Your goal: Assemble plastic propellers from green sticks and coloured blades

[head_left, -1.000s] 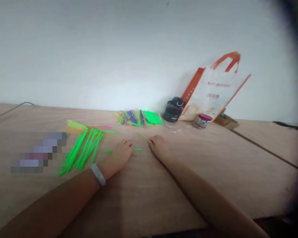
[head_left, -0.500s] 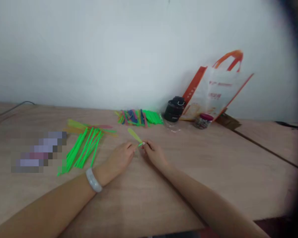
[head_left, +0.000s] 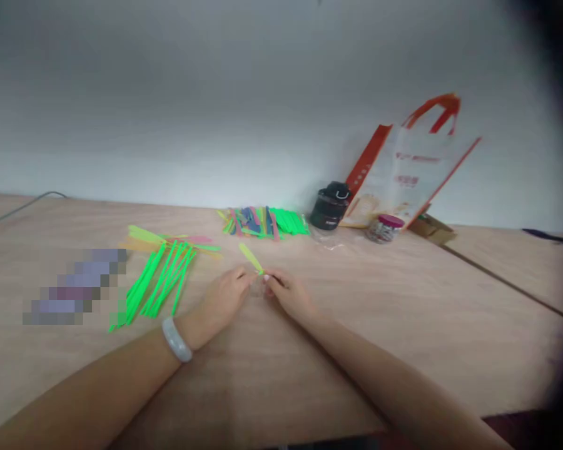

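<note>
My left hand point(head_left: 225, 300) and my right hand point(head_left: 288, 292) meet at the middle of the wooden table point(head_left: 403, 325), fingertips pinched together. Between them they hold a small piece: a yellow-green blade point(head_left: 250, 257) that sticks up and away from the fingers, joined to a short green stick hidden in the pinch. A pale bangle point(head_left: 176, 339) sits on my left wrist. To the left of my left hand lies a bundle of green sticks point(head_left: 162, 281), with yellow and pink blades point(head_left: 169, 240) behind it.
A heap of mixed coloured blades and green sticks point(head_left: 263, 222) lies near the wall. Right of it stand a black jar point(head_left: 329, 206), a small red-lidded jar point(head_left: 383, 228) and an orange-and-white bag point(head_left: 403, 172). A blurred patch point(head_left: 75, 287) covers the left table.
One second ago my hands lay apart with a green stick on the table between them. They have come together, and the yellow-green blade now sticks up from the pinch.
</note>
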Tool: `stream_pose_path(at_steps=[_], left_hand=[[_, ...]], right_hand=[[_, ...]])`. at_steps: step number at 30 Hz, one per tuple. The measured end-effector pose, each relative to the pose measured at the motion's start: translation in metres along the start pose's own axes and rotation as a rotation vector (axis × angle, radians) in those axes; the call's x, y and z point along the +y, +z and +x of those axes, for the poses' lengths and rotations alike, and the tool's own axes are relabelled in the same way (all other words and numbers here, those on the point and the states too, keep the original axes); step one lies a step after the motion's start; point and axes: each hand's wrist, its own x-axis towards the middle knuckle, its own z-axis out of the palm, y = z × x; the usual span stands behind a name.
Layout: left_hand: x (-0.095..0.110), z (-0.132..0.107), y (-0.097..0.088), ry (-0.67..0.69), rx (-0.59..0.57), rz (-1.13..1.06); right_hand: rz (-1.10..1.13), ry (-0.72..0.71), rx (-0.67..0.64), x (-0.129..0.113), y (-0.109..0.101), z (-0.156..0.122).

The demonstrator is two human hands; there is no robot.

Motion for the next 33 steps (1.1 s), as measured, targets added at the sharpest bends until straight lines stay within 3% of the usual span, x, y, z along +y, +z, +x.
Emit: stream_pose_path(at_steps=[13, 24, 29, 33], left_hand=[[-0.001, -0.002, 0.004, -0.001, -0.072, 0.078], [0.003, -0.003, 0.001, 0.016, -0.071, 0.113], [-0.007, 0.007, -0.031, -0.041, 0.021, 0.228], [-0.039, 0.014, -0.072, -0.286, 0.121, 0.372]], right_hand=[[-0.226, -0.17, -0.012, -0.007, 0.001, -0.007], [-0.206, -0.185, -0.009, -0.004, 0.001, -0.002], [-0.251, -0.185, 0.044, 0.0, -0.002, 0.001], [-0.296, -0.164, 0.044, 0.003, -0.004, 0.003]])
